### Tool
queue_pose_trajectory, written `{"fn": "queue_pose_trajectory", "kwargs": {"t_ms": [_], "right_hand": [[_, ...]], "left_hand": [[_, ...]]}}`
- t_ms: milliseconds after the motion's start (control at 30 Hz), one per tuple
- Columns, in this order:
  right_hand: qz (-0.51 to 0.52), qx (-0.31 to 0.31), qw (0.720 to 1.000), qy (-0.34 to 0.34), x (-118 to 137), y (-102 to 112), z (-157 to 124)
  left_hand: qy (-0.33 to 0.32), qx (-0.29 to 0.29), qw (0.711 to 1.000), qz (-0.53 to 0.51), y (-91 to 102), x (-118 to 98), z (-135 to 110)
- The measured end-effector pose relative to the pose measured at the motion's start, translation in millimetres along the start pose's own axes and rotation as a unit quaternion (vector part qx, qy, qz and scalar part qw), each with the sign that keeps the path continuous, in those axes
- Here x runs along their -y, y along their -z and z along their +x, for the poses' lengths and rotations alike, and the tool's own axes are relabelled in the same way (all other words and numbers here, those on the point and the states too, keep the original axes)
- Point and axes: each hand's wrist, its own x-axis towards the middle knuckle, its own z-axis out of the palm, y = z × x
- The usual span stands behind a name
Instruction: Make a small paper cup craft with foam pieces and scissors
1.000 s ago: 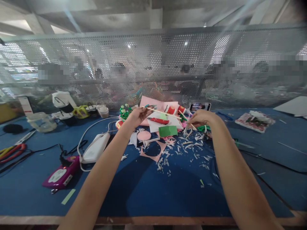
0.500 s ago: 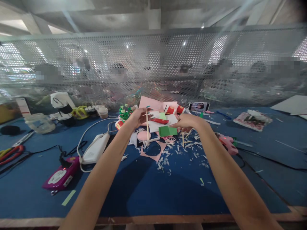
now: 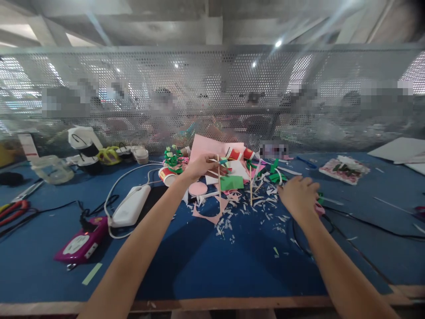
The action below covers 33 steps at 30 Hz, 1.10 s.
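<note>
My left hand [image 3: 198, 168] is closed on a thin wooden stick [image 3: 218, 182], pinching its top so it hangs upright over a pile of pink, white and green paper pieces [image 3: 232, 181]. My right hand [image 3: 299, 197] is down on the blue table to the right of the pile. Its fingers curl over a pink glue gun [image 3: 319, 208], most of which is hidden beneath the hand. A second wooden stick [image 3: 250, 190] lies among the white paper scraps [image 3: 265, 208] between my hands.
A white power bank [image 3: 131, 206] and a purple device [image 3: 81, 241] with cables sit on the left, red-handled cutters [image 3: 13, 208] farther left. A red paper cup [image 3: 166, 175] lies near my left wrist. A perforated metal screen [image 3: 212, 88] closes off the table's back; black cables [image 3: 365, 223] run to the right.
My right hand let go of its stick and moved right and down onto the glue gun. My left hand shifted slightly right, its stick still upright.
</note>
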Motion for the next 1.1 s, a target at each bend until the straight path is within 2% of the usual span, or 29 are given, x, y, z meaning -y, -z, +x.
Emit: {"fn": "queue_pose_trajectory", "kwargs": {"t_ms": [33, 67, 167, 233, 333, 400, 467, 633, 700, 800, 933, 1033, 1100], "right_hand": [[-0.045, -0.037, 0.997, -0.041, -9, -3, 3], [-0.073, -0.044, 0.994, -0.071, -16, -6, 6], [-0.116, -0.056, 0.987, -0.090, -27, -12, 11], [-0.122, -0.061, 0.987, -0.080, -28, -13, 12], [-0.129, -0.041, 0.991, 0.008, -22, -16, 10], [-0.124, -0.001, 0.987, 0.099, -14, -22, 7], [-0.105, 0.035, 0.981, 0.158, -6, -31, 3], [-0.059, 0.052, 0.971, 0.225, 5, -50, -4], [-0.040, 0.047, 0.971, 0.231, 5, -53, -5], [-0.007, 0.041, 0.973, 0.228, 5, -54, -6], [0.037, 0.041, 0.972, 0.230, 8, -55, -8], [0.065, 0.044, 0.965, 0.250, 9, -55, -11], [0.083, 0.048, 0.957, 0.274, 11, -54, -12]], "left_hand": [[-0.014, -0.016, 1.000, -0.003, -2.2, 0, 1], [-0.027, -0.032, 0.999, -0.006, -4.5, 0, 1], [-0.055, -0.058, 0.997, -0.022, -9.3, 0, 0], [-0.073, -0.060, 0.995, -0.038, -10.3, -1, -2], [-0.094, -0.061, 0.993, -0.038, -10.6, -2, -5], [-0.102, -0.058, 0.993, -0.015, -12.7, -3, -6], [-0.101, -0.046, 0.994, 0.008, -18.2, -4, -8], [-0.118, -0.015, 0.993, 0.023, -36.9, -14, -17], [-0.138, -0.025, 0.990, 0.030, -38.0, -22, -21], [-0.188, -0.092, 0.978, 0.014, -27.6, -32, -25], [-0.264, -0.200, 0.944, -0.004, -3.6, -42, -27], [-0.272, -0.272, 0.922, 0.040, 12.2, -49, -32], [-0.258, -0.283, 0.918, 0.097, 21.5, -52, -35]]}}
